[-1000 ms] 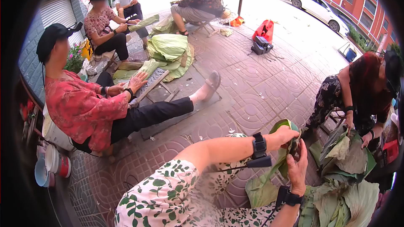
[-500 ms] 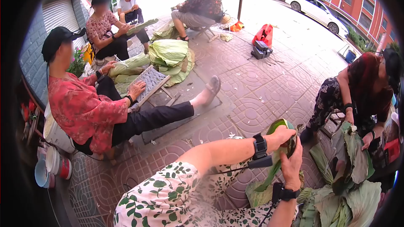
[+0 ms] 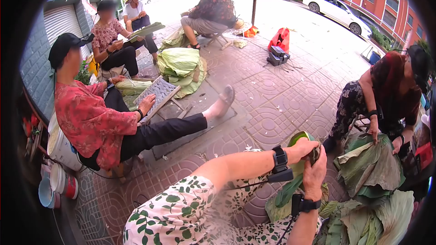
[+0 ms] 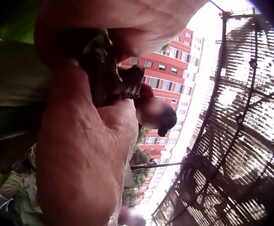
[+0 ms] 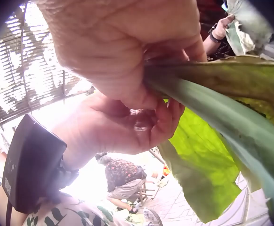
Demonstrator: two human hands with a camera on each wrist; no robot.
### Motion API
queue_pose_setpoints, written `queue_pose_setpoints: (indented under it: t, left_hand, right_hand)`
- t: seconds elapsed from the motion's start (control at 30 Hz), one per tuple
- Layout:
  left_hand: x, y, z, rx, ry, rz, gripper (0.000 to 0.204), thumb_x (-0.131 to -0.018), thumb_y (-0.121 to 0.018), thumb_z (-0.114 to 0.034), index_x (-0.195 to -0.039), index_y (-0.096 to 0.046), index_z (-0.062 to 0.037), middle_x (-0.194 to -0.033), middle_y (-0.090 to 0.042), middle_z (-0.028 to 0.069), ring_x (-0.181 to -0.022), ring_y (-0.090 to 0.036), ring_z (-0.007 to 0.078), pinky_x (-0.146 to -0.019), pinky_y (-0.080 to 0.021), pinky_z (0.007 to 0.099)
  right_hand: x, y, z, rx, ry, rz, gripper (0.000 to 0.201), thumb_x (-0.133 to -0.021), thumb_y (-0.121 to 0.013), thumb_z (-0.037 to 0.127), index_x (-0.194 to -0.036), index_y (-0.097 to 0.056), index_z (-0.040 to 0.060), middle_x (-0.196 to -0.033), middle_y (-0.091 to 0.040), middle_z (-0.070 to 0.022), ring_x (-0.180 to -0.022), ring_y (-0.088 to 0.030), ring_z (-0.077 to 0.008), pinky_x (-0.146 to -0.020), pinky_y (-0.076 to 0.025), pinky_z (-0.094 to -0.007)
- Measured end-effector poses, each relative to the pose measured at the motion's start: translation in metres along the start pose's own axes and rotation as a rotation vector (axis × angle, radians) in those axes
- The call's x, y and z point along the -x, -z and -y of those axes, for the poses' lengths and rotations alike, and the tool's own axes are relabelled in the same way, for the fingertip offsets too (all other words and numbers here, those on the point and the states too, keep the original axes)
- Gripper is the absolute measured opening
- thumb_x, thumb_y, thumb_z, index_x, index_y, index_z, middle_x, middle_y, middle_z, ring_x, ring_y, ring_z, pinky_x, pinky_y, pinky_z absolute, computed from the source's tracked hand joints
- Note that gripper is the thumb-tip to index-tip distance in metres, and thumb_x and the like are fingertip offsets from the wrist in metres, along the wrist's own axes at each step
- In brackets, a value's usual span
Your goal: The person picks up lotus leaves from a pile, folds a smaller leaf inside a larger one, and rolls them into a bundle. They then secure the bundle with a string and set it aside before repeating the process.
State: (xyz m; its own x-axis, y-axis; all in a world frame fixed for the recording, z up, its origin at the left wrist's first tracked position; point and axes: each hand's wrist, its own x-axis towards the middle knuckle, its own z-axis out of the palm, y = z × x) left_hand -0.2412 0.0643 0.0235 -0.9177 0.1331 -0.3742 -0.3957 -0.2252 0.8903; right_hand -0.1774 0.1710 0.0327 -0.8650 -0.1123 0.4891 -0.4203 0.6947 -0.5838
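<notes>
In the head view my left hand grips the gathered upper end of a large green leaf. From below, my right hand holds the same end, its fingers curled beside the left ones. The two hands meet around a dark, crumpled stub in the left wrist view. The right wrist view has my right hand pinching a thick pale-green fold, with my left hand just beneath. A bright green part of the leaf hangs below them.
A heap of leaves lies at lower right, near a person handling more leaves. At left a person in red sits by a woven stool. Buckets stand at far left; a red bag lies farther off.
My hands stay together at the leaf's end, while its hanging part has shifted. The person at right has spread their leaves out; the person in red has drawn their hands back along the stool.
</notes>
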Motion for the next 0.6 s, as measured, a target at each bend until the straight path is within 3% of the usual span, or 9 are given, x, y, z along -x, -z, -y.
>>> queue_pose_setpoints:
  t: [0.17,0.27,0.6]
  left_hand:
    - [0.0042,-0.0002,-0.0018,0.005,-0.010,0.049,0.021,-0.087,-0.054,-0.031,-0.085,-0.060,-0.0108,-0.075,-0.058,-0.0006,-0.064,-0.053,0.0094,-0.057,-0.044,0.0277]
    - [0.0062,-0.0014,-0.0032,0.010,-0.008,0.061,0.022,-0.087,-0.053,-0.032,-0.085,-0.060,-0.0112,-0.075,-0.058,-0.0011,-0.064,-0.052,0.0092,-0.058,-0.044,0.0274]
    - [0.0082,-0.0008,-0.0049,-0.024,0.028,0.046,0.025,-0.087,-0.053,-0.035,-0.083,-0.060,-0.0118,-0.072,-0.056,-0.0020,-0.064,-0.050,0.0093,-0.055,-0.041,0.0272]
  right_hand:
    - [-0.0017,0.0038,0.0048,0.014,-0.024,0.028,0.052,-0.084,-0.059,0.020,-0.128,-0.040,-0.0001,-0.117,-0.051,-0.0210,-0.109,-0.048,-0.0368,-0.091,-0.039,-0.0406]
    - [-0.0024,0.0056,0.0039,0.010,0.007,0.029,0.055,-0.079,-0.061,0.010,-0.128,-0.040,0.0005,-0.111,-0.052,-0.0206,-0.103,-0.050,-0.0369,-0.086,-0.041,-0.0421]
    - [-0.0011,0.0036,-0.0010,-0.009,0.027,0.015,0.054,-0.078,-0.061,0.009,-0.128,-0.040,0.0004,-0.105,-0.052,-0.0193,-0.098,-0.052,-0.0366,-0.082,-0.043,-0.0419]
